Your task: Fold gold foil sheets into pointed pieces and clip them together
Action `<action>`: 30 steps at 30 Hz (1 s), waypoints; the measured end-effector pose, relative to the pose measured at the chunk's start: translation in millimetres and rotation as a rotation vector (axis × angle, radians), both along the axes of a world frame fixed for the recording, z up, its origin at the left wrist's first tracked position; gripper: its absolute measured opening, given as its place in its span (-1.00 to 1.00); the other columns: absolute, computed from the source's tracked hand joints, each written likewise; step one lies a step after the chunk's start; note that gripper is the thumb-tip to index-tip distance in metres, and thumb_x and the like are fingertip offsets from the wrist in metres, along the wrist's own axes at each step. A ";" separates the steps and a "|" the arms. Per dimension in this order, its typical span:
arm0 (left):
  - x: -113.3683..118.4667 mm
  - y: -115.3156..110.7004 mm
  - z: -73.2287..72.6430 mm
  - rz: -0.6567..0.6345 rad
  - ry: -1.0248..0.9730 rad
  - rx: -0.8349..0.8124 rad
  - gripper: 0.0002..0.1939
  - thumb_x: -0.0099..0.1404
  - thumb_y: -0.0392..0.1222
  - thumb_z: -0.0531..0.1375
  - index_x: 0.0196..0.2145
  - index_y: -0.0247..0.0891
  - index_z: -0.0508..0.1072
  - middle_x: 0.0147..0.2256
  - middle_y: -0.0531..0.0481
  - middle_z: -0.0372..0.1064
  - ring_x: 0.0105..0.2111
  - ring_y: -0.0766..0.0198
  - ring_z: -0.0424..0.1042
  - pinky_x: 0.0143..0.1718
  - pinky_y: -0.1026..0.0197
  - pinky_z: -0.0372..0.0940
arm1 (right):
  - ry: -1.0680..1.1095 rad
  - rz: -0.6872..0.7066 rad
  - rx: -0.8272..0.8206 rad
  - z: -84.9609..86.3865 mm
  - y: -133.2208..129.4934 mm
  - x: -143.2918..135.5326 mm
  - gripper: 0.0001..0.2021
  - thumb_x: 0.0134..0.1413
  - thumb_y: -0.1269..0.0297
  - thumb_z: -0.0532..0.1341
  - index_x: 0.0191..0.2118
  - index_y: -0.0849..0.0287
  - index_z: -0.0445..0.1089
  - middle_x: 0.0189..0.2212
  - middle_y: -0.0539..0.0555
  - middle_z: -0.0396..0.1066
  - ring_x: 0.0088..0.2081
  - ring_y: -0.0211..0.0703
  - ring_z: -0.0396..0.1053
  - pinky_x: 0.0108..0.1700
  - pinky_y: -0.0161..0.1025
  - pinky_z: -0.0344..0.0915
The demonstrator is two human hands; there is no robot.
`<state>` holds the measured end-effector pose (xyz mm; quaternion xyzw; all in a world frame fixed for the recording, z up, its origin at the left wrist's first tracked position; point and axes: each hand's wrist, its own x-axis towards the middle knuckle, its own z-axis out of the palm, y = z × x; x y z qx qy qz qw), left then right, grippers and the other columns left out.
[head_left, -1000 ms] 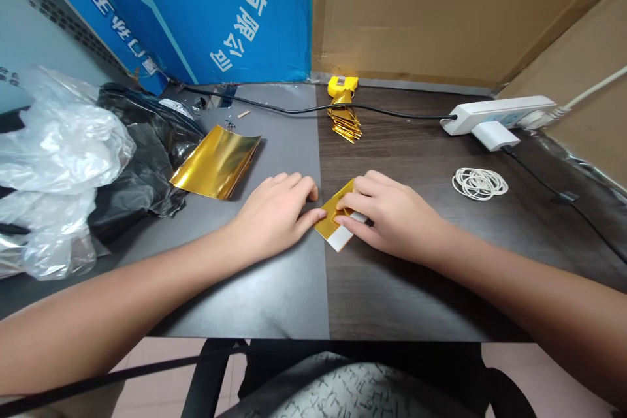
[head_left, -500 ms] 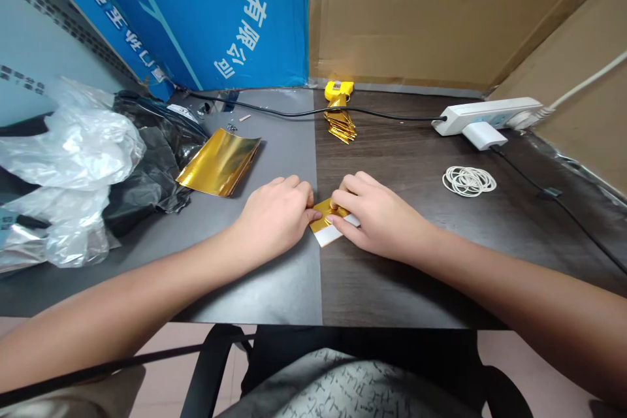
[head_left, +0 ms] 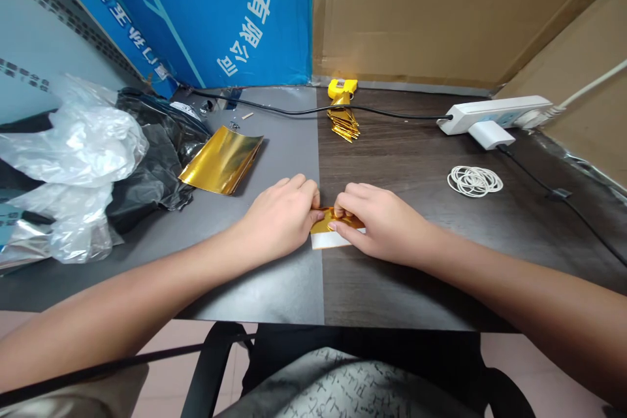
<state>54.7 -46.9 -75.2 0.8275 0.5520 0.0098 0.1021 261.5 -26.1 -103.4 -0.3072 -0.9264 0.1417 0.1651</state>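
A sheet of gold foil paper (head_left: 321, 226) with a white strip along its near edge lies on the desk in front of me, partly folded. My left hand (head_left: 287, 214) pinches its left end between thumb and curled fingers. On the other end, my right hand (head_left: 379, 219) grips the foil, thumb along the near side and fingers bent over the top. The fingers hide part of the sheet. To the left of my left hand rests a stack of gold foil sheets (head_left: 223, 162). Several folded gold foil pieces (head_left: 343, 123) lie fanned out farther back.
A yellow tape measure (head_left: 341, 87) stands behind the folded pieces, with a black cable (head_left: 289, 112) crossing nearby. White rubber bands (head_left: 474, 181) and a power strip (head_left: 499, 111) are on the right. Clear and black plastic bags (head_left: 93, 150) crowd the left. Cardboard walls (head_left: 406, 26) enclose the back.
The foil sheet has turned so that its white edge now runs nearly level across. My right hand has shifted slightly right and nearer to me with it. The view has shifted a little.
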 end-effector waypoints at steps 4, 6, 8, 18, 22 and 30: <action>-0.8 0.6 -2.7 -0.030 -0.092 -0.001 -0.93 0.42 -0.23 0.18 -0.20 -0.27 0.36 -0.23 -0.03 0.44 -0.22 0.14 0.41 -0.25 0.12 0.22 | -0.035 -0.066 0.020 -0.6 -8.0 -2.5 -0.86 0.25 0.32 0.18 -0.35 0.20 0.27 -0.41 0.04 0.26 -0.39 -0.19 0.21 -0.33 -0.24 0.09; -1.9 1.1 -3.5 -0.024 -0.133 -0.013 -0.92 0.41 -0.25 0.19 -0.17 -0.28 0.36 -0.26 -0.01 0.46 -0.26 0.16 0.41 -0.27 0.13 0.21 | -0.042 -0.082 0.013 -1.4 -10.4 -3.4 -0.85 0.27 0.30 0.17 -0.34 0.21 0.31 -0.40 0.04 0.27 -0.40 -0.19 0.22 -0.34 -0.24 0.09; -3.9 1.8 -3.7 -0.018 -0.175 -0.035 -0.89 0.38 -0.26 0.22 -0.14 -0.27 0.38 -0.28 0.01 0.46 -0.27 0.18 0.41 -0.28 0.14 0.20 | -0.041 -0.086 -0.014 -1.5 -11.6 -3.2 -0.85 0.28 0.28 0.16 -0.30 0.24 0.36 -0.39 0.06 0.30 -0.39 -0.19 0.26 -0.33 -0.23 0.13; -17.1 -6.3 -14.9 -0.194 -0.280 0.117 -0.96 0.40 -0.31 0.14 -0.22 -0.27 0.40 -0.27 0.00 0.38 -0.25 0.21 0.31 -0.19 0.15 0.21 | 0.066 -0.048 -0.061 -3.2 -7.7 1.6 -0.87 0.27 0.33 0.19 -0.21 0.23 0.47 -0.36 0.05 0.34 -0.40 -0.25 0.30 -0.31 -0.29 0.21; -21.5 -11.6 -21.9 -0.267 -0.321 0.199 -0.90 0.45 -0.30 0.10 -0.18 -0.29 0.42 -0.25 -0.01 0.40 -0.25 0.22 0.30 -0.19 0.16 0.24 | 0.072 -0.061 -0.074 -4.7 -6.8 2.2 -0.89 0.27 0.33 0.20 -0.20 0.21 0.47 -0.33 0.06 0.38 -0.35 -0.23 0.33 -0.28 -0.28 0.24; -27.1 -13.7 -29.2 -0.326 -0.462 0.238 -0.83 0.48 -0.31 0.11 -0.07 -0.30 0.49 -0.23 -0.05 0.44 -0.23 0.27 0.36 -0.16 0.18 0.31 | 0.097 -0.037 -0.094 -3.9 -4.7 2.7 -0.92 0.25 0.36 0.22 -0.20 0.21 0.46 -0.35 0.01 0.37 -0.40 -0.30 0.28 -0.31 -0.32 0.21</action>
